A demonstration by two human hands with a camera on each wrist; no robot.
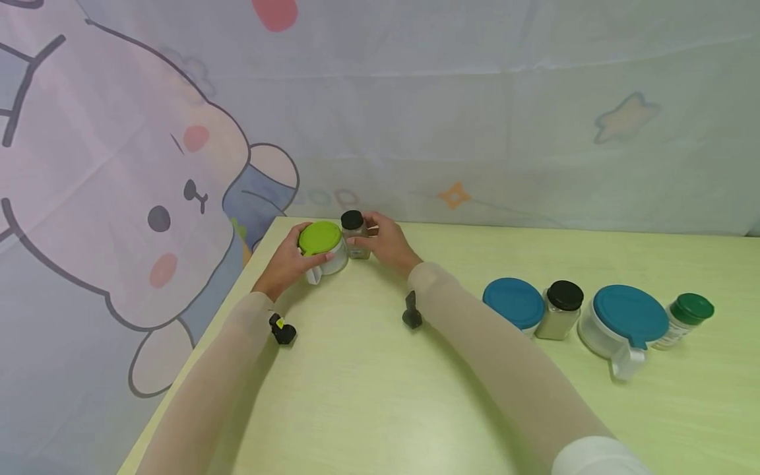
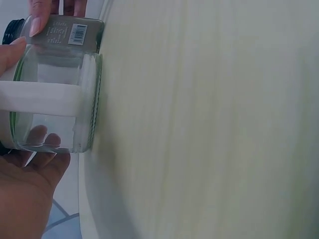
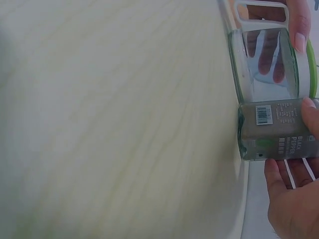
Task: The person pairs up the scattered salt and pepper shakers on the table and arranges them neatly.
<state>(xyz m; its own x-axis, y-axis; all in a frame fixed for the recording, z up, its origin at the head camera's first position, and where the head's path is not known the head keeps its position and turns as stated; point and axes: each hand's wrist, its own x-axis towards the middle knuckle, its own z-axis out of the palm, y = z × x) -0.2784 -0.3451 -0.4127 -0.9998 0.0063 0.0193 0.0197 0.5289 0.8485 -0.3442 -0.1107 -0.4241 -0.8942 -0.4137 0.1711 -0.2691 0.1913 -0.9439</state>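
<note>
At the far left corner of the table [image 1: 332, 369], my left hand [image 1: 287, 260] grips a clear glass seasoning jar [image 1: 335, 262] with a lime-green lid and white handle. Its thumb lies at the near side, fingers round the far left side. Directly right of it stands a square glass black pepper jar [image 1: 359, 252] with a black cap, upright on the table. My right hand [image 1: 388, 244] holds this pepper jar from the right, between thumb and fingers. In the right wrist view, the pepper jar [image 3: 276, 130] sits against the glass jar [image 3: 269, 64], which looks see-through and empty.
A row stands on the table's right: a blue-lidded jar [image 1: 513, 302], a black-capped jar [image 1: 557, 323], another blue-lidded jar [image 1: 629, 315] with a handle, and a green-capped bottle [image 1: 673, 332]. A printed curtain [image 1: 415, 119] hangs behind and left of the table.
</note>
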